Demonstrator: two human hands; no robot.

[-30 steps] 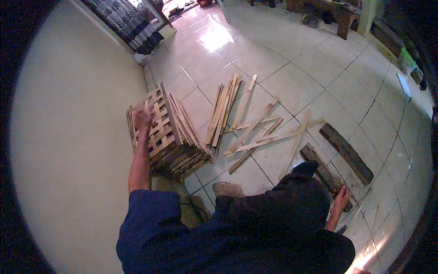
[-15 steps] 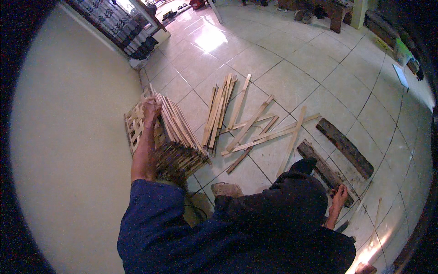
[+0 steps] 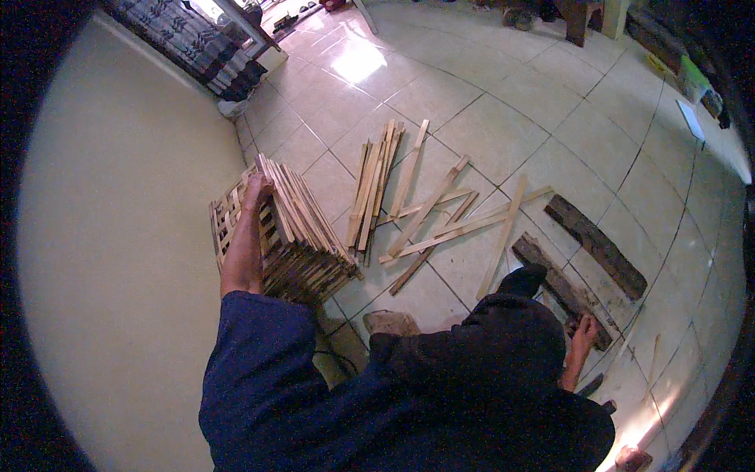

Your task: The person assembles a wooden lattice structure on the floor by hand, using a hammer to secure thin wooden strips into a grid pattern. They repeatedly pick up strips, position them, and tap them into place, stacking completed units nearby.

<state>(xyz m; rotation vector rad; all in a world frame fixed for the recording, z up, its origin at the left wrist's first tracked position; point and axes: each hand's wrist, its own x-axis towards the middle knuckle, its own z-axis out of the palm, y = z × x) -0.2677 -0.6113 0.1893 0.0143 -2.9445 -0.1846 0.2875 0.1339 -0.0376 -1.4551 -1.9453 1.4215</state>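
Against the wall on the left stands a thick stack of wooden lattice panels (image 3: 311, 212), their woven strips showing on the wall side. My left hand (image 3: 258, 187) is closed on the upper edge of one of these panels. My right hand (image 3: 583, 326) is low at the right, its fingers curled over the near end of a rough dark plank (image 3: 550, 275). Something small and dark seems to be between those fingers, but I cannot make it out. My dark-clad knee and a dark-covered foot (image 3: 523, 279) are beside that plank.
A bundle of pale wooden strips (image 3: 377, 185) lies on the tiled floor, with several loose strips (image 3: 432, 208) crossing to its right. A second dark plank (image 3: 595, 244) lies farther right. A patterned curtain (image 3: 204, 47) hangs far left; a wooden bench leg (image 3: 576, 23) stands far right.
The view has shifted slightly. My left hand stays at the lattice panels and my right hand at the dark plank's near end, with only small movements.
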